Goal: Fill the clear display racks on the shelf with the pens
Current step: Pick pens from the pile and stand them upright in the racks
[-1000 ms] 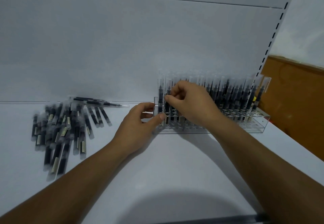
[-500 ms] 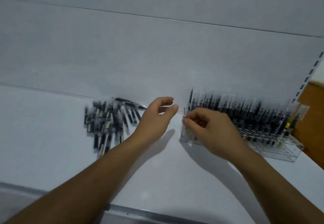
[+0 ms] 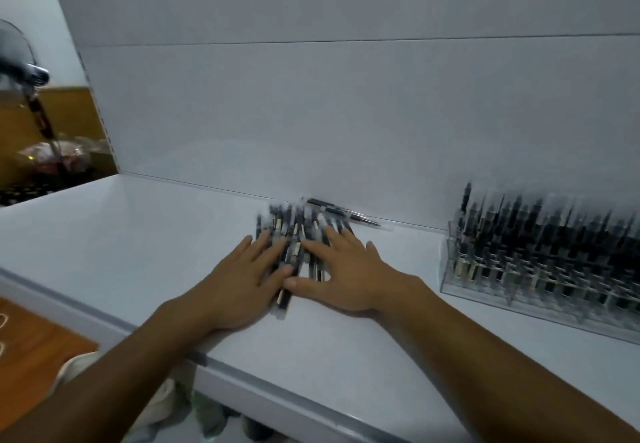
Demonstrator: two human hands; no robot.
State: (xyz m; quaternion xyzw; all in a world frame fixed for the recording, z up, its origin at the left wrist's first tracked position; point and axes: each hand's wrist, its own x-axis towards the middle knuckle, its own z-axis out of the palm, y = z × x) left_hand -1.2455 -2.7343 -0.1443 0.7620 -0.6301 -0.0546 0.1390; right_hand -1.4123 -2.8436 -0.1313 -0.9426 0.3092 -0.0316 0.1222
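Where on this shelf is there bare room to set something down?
The widest bare stretch of the shelf lies left of the loose pen pile, out to its left end. A narrower strip runs between the pile and the clear rack. The middle is crowded: the left hand and right hand lie flat on the pile.

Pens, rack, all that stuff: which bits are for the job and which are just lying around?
For the job: pile of loose pens, clear display rack, left hand and right hand flat on the pile.
Just lying about: blurry metal object far left, wrapped bundle below it, pale shoe under the shelf.
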